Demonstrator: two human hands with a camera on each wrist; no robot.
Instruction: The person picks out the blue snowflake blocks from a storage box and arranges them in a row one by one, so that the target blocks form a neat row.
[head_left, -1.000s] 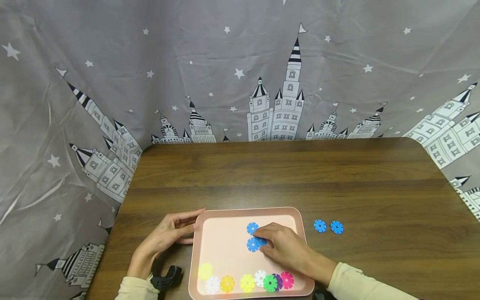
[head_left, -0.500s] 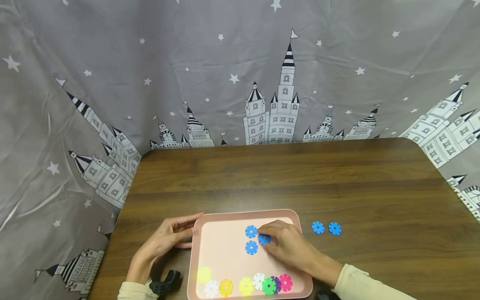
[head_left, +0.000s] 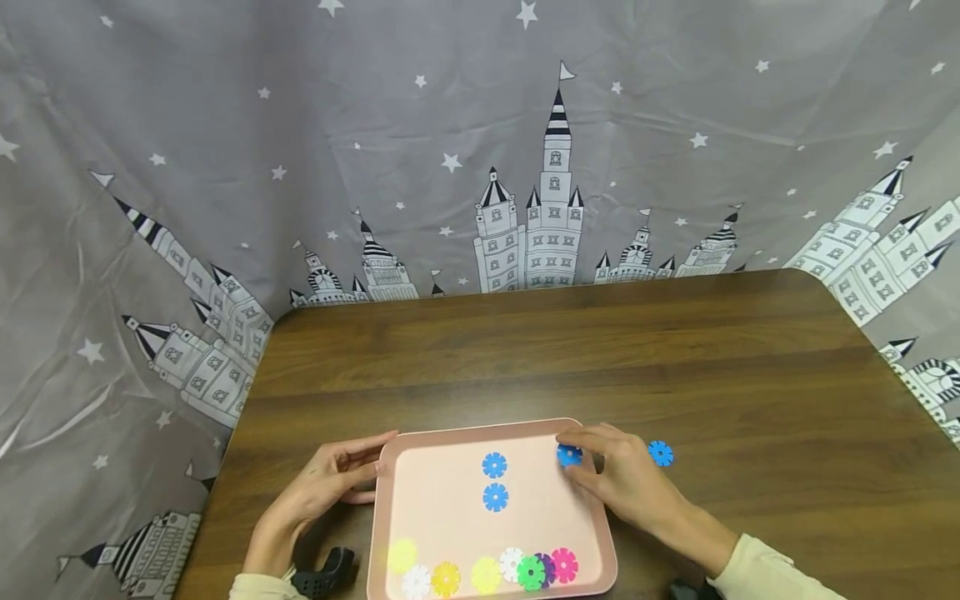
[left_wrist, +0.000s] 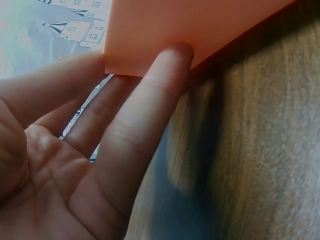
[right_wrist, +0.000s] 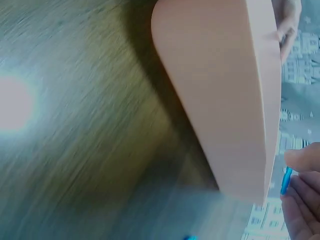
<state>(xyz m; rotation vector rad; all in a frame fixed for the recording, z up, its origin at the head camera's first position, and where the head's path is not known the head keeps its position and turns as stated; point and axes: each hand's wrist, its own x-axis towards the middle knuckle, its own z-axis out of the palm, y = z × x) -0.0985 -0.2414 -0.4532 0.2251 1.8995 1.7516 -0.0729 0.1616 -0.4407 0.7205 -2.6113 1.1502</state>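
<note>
My right hand (head_left: 630, 475) pinches a blue notched plastic disc (head_left: 569, 455) over the right side of a shallow pink tray (head_left: 380, 517). In the right wrist view that disc (right_wrist: 286, 181) appears edge-on between thumb and fingertips. My left hand (head_left: 330, 475) holds the tray by its far left corner, with the thumb (left_wrist: 172, 65) pressed to the outer wall. Two more blue discs, an upper one (head_left: 494, 465) and a lower one (head_left: 496, 497), lie flat inside the tray. On the table to the right lies another blue disc (head_left: 661, 453), beside my right hand.
Along the tray's near side lie several discs, among them an orange one (head_left: 446, 578), a green one (head_left: 531, 572) overlapping a purple one (head_left: 550, 568), and a pink one (head_left: 565, 565). A grey castle-print curtain (head_left: 420, 125) hangs behind the wooden table (head_left: 450, 358).
My right hand has lifted one blue disc from beside the other two and carried it right, toward the tray's right rim. It now covers one table disc. My left hand stays at the tray.
</note>
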